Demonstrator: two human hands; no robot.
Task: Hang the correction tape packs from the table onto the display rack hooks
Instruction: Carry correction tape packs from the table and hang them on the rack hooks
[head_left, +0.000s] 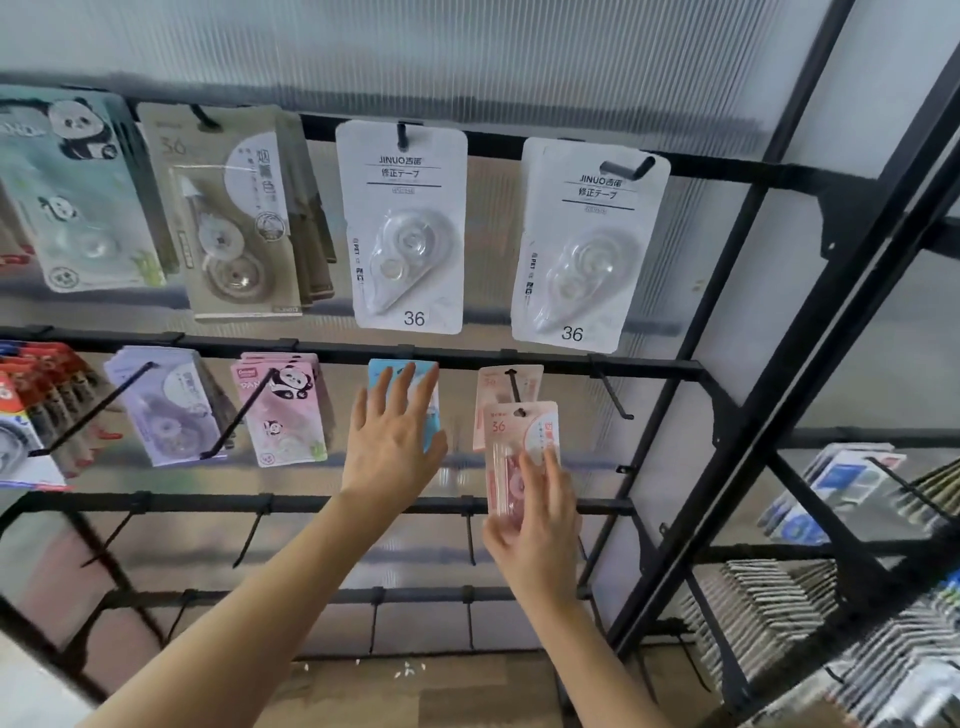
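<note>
My right hand (540, 519) grips a pink correction tape pack (519, 441) by its lower part, with the pack's hole at the tip of a black hook (514, 387) on the rack's middle bar. Another pink pack (506, 382) hangs behind it on the same hook. My left hand (392, 436) lies flat with straight fingers against a blue pack (402, 374) hanging on the neighbouring hook to the left.
The black display rack (545, 364) carries white packs (408, 228) on the top row, and purple (166, 405) and pink panda packs (283, 410) on the middle row. Bare hooks (615, 397) stick out right and below. Another stocked rack (831, 519) stands at right.
</note>
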